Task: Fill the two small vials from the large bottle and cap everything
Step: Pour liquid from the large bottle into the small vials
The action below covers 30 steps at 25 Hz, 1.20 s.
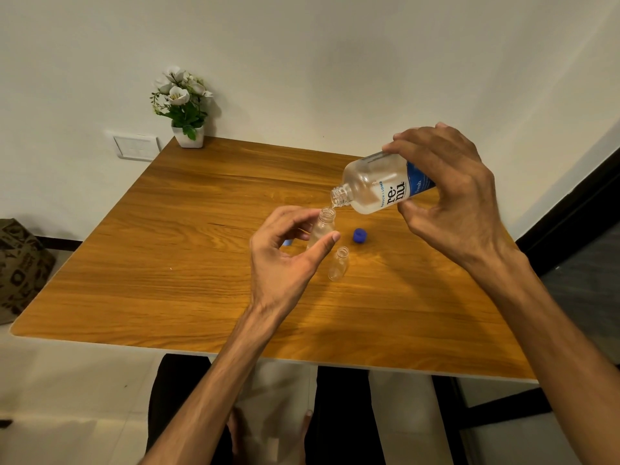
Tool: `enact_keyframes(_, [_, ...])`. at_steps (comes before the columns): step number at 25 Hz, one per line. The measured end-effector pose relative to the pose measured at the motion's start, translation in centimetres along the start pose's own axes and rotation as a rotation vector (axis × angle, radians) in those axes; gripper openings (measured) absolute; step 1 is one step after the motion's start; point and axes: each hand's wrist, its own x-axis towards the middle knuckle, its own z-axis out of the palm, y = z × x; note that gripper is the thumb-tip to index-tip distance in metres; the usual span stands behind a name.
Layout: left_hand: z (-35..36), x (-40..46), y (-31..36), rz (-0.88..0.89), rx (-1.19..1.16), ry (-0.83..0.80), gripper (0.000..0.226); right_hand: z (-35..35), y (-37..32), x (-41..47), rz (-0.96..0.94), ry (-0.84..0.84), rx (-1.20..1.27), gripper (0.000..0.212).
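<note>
Right hand [449, 193] grips tilted large bottle [379, 186], neck over vial [322, 228] pinched in left hand [285, 256]; second vial [339, 264] just right of it.

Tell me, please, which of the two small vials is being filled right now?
The vial held in the left hand, under the tilted large bottle's mouth. The other vial stands untouched on the table.

Base of large bottle [375, 186] hidden under right hand [449, 199]. Small blue object [288, 242] behind left hand [285, 260] mostly covered, unidentifiable. Fill level of held vial [323, 226] indiscernible.
</note>
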Motion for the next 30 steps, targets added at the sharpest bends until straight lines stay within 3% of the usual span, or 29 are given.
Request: enact_keyframes(30, [0.11,-0.05,0.2,0.0,-0.037,0.006,0.037,0.17,-0.41,-0.19,-0.006,-0.012,0.011,0.058])
